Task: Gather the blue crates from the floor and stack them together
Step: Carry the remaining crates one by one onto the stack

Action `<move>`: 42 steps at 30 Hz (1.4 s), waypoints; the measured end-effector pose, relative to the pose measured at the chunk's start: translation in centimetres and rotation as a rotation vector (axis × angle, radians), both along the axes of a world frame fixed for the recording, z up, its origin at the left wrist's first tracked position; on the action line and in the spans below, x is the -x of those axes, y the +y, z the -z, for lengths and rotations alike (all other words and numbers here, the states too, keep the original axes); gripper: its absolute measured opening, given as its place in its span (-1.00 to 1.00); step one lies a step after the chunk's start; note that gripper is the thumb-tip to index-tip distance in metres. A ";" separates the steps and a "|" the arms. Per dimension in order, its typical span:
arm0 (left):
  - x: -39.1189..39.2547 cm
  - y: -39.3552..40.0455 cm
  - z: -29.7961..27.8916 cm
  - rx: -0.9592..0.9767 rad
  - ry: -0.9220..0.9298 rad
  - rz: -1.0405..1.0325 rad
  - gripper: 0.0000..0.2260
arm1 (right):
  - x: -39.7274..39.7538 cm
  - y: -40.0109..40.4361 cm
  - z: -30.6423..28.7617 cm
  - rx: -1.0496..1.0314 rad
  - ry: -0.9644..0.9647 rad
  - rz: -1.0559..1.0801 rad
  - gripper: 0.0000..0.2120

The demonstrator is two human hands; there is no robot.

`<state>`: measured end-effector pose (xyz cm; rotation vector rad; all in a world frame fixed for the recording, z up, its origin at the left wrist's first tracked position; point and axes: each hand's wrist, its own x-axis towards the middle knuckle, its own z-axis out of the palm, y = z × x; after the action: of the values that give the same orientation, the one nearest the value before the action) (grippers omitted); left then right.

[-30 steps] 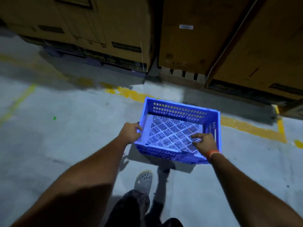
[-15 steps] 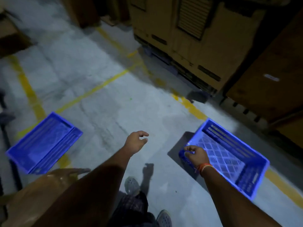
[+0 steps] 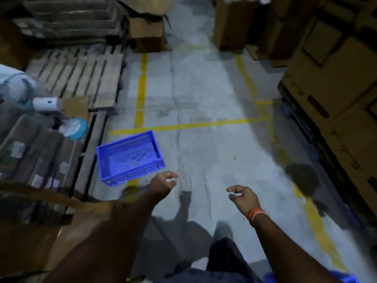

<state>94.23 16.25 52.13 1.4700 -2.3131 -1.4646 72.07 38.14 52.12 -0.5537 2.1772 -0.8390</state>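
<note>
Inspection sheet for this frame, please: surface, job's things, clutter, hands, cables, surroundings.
Surface: grey concrete floor with yellow lines.
Job's things: one blue crate on the floor, upright, empty; a blue edge at bottom right, unclear.
Clutter: white and teal fan lying at left.
Hands: left hand and right hand loosely curled, holding nothing.
Cables: nothing seen.
Surroundings: wooden pallet at left, cardboard boxes at right.

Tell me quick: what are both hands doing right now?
Left hand: open, fingers loosely curled, holding nothing, near the blue crate but apart from it.
Right hand: open, loosely curled, holding nothing.
</note>
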 end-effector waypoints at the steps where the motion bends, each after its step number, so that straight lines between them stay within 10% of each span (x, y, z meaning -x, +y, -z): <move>1: 0.2 -1.5 0.2 -0.006 -0.014 -0.017 -0.84 | 1.2 -2.2 0.3 -0.001 0.003 -0.034 -0.82; 24: -2.5 -32.3 4.7 -0.050 -0.123 -0.534 -0.86 | 5.8 -48.7 6.9 -0.165 0.029 -0.738 -0.78; 42: -13.3 -51.8 45.8 0.045 -0.408 -0.612 -0.71 | -3.5 -70.0 46.9 -0.301 0.183 -0.572 -0.71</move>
<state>107.51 -35.54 6.36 2.3517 -1.7582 -1.0058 75.59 -31.88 5.21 -1.0576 2.0814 -0.1562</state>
